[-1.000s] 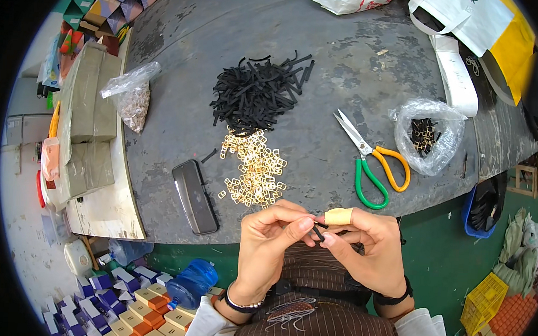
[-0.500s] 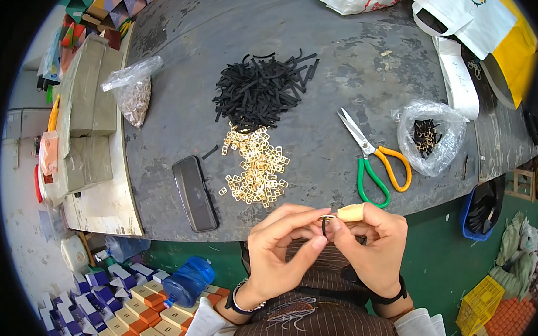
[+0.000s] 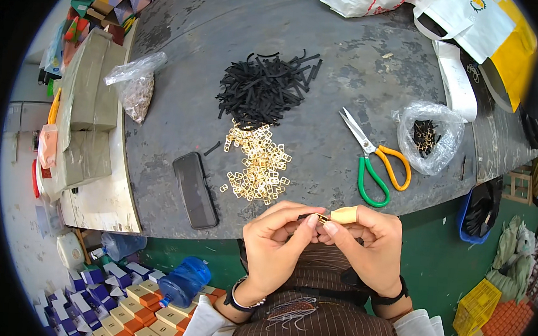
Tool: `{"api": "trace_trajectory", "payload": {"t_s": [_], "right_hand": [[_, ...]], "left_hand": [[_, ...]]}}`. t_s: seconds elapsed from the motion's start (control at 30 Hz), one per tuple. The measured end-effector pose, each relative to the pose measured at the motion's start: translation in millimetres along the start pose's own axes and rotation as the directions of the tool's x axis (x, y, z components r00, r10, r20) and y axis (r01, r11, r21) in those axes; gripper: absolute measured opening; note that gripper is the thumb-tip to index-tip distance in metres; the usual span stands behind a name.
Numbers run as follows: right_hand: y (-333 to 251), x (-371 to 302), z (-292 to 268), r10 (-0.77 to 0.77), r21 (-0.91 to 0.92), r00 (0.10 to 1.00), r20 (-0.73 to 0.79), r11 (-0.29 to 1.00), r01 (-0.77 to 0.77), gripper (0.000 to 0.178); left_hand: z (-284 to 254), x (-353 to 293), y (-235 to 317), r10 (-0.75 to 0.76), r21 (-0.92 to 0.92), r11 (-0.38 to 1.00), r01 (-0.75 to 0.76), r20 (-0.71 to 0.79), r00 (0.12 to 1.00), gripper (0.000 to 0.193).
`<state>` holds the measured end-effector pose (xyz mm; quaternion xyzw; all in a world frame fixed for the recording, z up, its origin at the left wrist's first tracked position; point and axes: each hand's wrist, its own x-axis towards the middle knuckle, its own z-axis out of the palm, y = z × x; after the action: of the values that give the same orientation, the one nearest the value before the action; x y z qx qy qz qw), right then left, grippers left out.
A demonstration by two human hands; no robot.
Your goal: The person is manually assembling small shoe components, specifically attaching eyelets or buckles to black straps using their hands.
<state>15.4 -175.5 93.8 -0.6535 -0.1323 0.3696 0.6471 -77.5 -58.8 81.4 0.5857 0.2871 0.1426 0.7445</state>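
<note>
At the table's near edge, my left hand [image 3: 277, 241] and my right hand [image 3: 365, 243] meet, thumbs and fingertips pinched together. Between them is a small gold buckle [image 3: 322, 219] with a short black strap, most of it hidden by the fingers. Yellow tape wraps my right index finger. Beyond my hands lies a heap of gold buckles [image 3: 260, 167], touching a pile of short black straps [image 3: 261, 88] behind it. Scissors [image 3: 367, 149] with one green and one orange handle lie partly spread to the right.
A dark phone [image 3: 195, 191] and a single black strap [image 3: 212, 148] lie left of the buckles. An opened plastic bag [image 3: 449, 150] holds strapped buckles at right; another filled bag [image 3: 138, 91] sits at left. Boxes [image 3: 93, 98] line the left side; white bags [image 3: 453, 22] stand far right.
Both thumbs have moved closer together over the buckle. The black strap, which hung below my fingertips, is now mostly tucked at my left fingers.
</note>
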Motion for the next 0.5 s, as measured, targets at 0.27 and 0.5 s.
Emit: {"api": "trace_trajectory", "payload": {"t_s": [0.27, 0.5], "right_hand": [[2.6, 2.3, 5.2, 0.035, 0.113, 0.999, -0.01, 0.993, -0.034, 0.011], [3.9, 3.1, 2.5, 0.057, 0.253, 0.996, 0.063, 0.965, -0.071, 0.013]], "left_hand": [[-7.1, 1.2, 3.9, -0.067, -0.097, 0.992, 0.077, 0.103, 0.992, 0.017], [-8.6, -1.1, 7.8, -0.05, -0.099, 0.993, 0.062, 0.122, 0.991, 0.017]]}}
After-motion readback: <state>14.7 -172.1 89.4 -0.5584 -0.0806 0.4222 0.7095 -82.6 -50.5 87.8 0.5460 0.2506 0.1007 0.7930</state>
